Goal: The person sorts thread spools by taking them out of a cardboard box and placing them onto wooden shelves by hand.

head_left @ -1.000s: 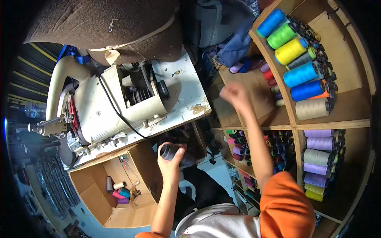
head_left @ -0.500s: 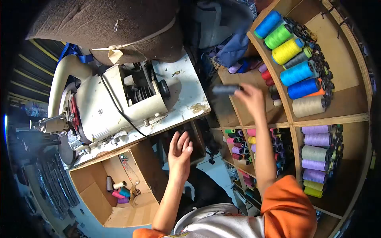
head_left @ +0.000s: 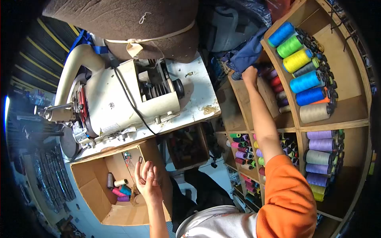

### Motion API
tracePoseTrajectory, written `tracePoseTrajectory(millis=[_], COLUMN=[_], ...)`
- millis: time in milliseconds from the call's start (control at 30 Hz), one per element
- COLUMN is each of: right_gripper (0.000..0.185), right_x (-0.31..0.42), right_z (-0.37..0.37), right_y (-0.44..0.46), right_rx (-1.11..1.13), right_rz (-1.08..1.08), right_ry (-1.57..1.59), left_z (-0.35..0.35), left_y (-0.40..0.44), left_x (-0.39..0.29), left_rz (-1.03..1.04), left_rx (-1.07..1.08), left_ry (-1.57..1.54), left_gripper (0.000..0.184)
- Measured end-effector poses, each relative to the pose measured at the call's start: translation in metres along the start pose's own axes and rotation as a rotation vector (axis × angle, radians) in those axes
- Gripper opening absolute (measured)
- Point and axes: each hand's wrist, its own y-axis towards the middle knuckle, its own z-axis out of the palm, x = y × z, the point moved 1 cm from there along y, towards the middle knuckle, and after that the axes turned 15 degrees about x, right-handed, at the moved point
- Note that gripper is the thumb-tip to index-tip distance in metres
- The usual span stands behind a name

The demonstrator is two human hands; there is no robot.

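Note:
My right hand (head_left: 250, 75) reaches to the upper left part of the wooden shelf, with its fingers closed round a dark grey thread spool (head_left: 237, 75). Only one end of that spool shows beside a dark blue cloth (head_left: 245, 55). To the right of the hand, red spools (head_left: 276, 81) and other dark ones lie in the same compartment. My left hand (head_left: 149, 183) hovers over the right side of a cardboard box (head_left: 89, 186), open, with its fingers loosely bent. A small dark thing shows at one fingertip, too small to name.
A cream sewing machine (head_left: 115, 99) sits on a white worktable (head_left: 198, 95). Inside the cardboard box lie several spools, including a purple spool (head_left: 123, 198). Colourful cones, such as a yellow cone (head_left: 297, 59), line the wooden shelf (head_left: 333, 125). A brown padded bundle (head_left: 119, 23) stands behind.
My right hand has carried the dark grey spool up and away to the shelf's back compartment. My left hand has moved left and down, over the cardboard box. The view has shifted slightly.

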Motion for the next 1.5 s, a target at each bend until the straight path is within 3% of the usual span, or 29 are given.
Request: tracePoseTrajectory(millis=[100,167,233,300,333,367,400,433,500,533,633,733,833,933,1033,1167,1233,1300,1367,1433,1500], right_gripper=[0.035,0.044,0.039,0.037,0.03,0.025,0.022,0.022,0.02,0.018,0.016,0.011,0.012,0.012,0.013,0.012,0.018,0.035,0.047,0.047,0.044], right_x=[-0.004,-0.005,-0.03,-0.01,-0.038,-0.038,-0.007,0.008,0.062,0.078,0.12,0.146,0.15,0.16,0.169,0.224,0.235,0.262,0.248,0.231,0.218], right_z=[0.0,-0.01,0.005,0.004,0.043,0.047,0.04,0.04,0.026,0.027,0.034,0.031,0.029,0.015,0.008,0.002,0.056,0.105,0.191,0.246,0.268], right_y=[-0.001,-0.026,-0.045,-0.116,-0.129,-0.163,-0.218,-0.257,-0.333,-0.361,-0.424,-0.472,-0.505,-0.525,-0.538,-0.553,-0.572,-0.567,-0.577,-0.583,-0.579], right_rx=[-0.022,-0.061,-0.139,0.073,0.099,0.421,0.533,0.65,0.833,0.87,0.957,1.049,1.043,1.014,1.016,1.205,1.088,1.147,0.973,0.833,1.009], right_rz=[-0.026,-0.058,-0.264,-0.125,-0.275,-0.223,-0.183,-0.217,-0.085,-0.016,-0.048,-0.043,0.091,0.153,0.185,0.157,-0.163,-0.091,0.003,0.168,0.169], right_ry=[-0.043,-0.006,-0.013,0.271,0.612,0.646,0.794,0.755,0.86,0.881,0.907,0.868,0.853,0.828,0.848,0.876,0.841,0.429,0.104,-0.1,-0.27], left_z=[-0.018,-0.044,-0.078,-0.105,-0.135,-0.175,-0.2,-0.215,-0.259,-0.282,-0.281,-0.278,-0.29,-0.286,-0.282,-0.298,-0.302,-0.331,-0.328,-0.346,-0.363], left_y=[-0.009,-0.014,-0.015,-0.011,-0.001,0.004,0.015,0.027,0.044,0.049,0.043,0.022,0.0,-0.007,0.003,0.021,0.028,0.031,0.035,0.039,0.044], left_x=[-0.007,-0.017,-0.04,-0.07,-0.078,-0.079,-0.081,-0.086,-0.061,-0.038,0.006,0.063,0.129,0.151,0.141,0.096,0.05,0.023,-0.037,-0.065,-0.084], left_rz=[0.017,0.108,0.21,0.193,0.214,0.114,0.033,-0.181,-0.393,-0.444,-0.953,-0.565,-0.507,-0.681,-0.9,-0.777,-0.763,-0.659,-0.648,-0.582,-0.621], left_rx=[-0.031,-0.058,-0.099,-0.24,-0.239,-0.23,-0.235,-0.122,0.18,0.425,0.823,1.231,1.225,1.316,1.271,0.956,0.731,0.581,0.416,0.268,0.187], left_ry=[0.016,0.121,0.398,0.688,0.968,1.101,1.283,1.342,1.641,1.734,1.835,1.819,1.764,1.654,1.551,1.12,0.891,0.946,1.075,1.419,1.699], left_gripper=[0.056,0.025,0.01,0.003,0.007,0.011,0.018,0.026,0.041,0.044,0.051,0.052,0.046,0.046,0.054,0.059,0.059,0.057,0.052,0.046,0.038])
